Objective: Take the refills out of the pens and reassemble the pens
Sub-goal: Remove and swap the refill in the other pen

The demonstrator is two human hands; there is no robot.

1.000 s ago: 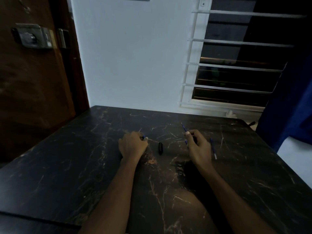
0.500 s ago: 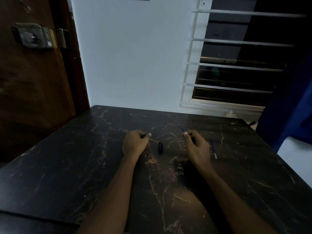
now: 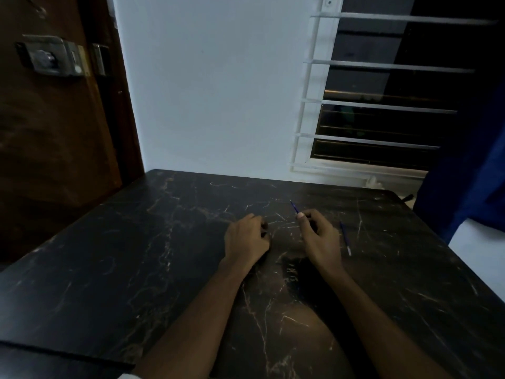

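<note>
The scene is dim, and small parts are hard to make out. A black marble-patterned table (image 3: 114,263) carries the work; its near edge and right side are cut off by the frame.

The left hand (image 3: 246,242) rests on the table left of centre, fingers curled inward. Something dark shows at its fingertips (image 3: 263,229), but whether it is a pen part or shadow cannot be told, so the grip of this hand cannot be determined.

The right hand (image 3: 321,239) rests just right of the left hand, apart from it. Its thumb and fingers pinch a thin blue refill (image 3: 294,207), whose free end projects from the fingertips toward the far left, tilted upward. The lower length of this refill is hidden within the hand. Any pen barrel in that hand is concealed.

A second blue refill (image 3: 345,237) lies flat on the table just right of the right hand, not touching it, its pale end toward the near side.

At far left stands a brown wooden door (image 3: 41,138) with a metal lock (image 3: 49,57). A barred window (image 3: 382,105) is at far right, with blue cloth (image 3: 470,173) at the right edge, partly cut off. No writing or brand is legible anywhere.
</note>
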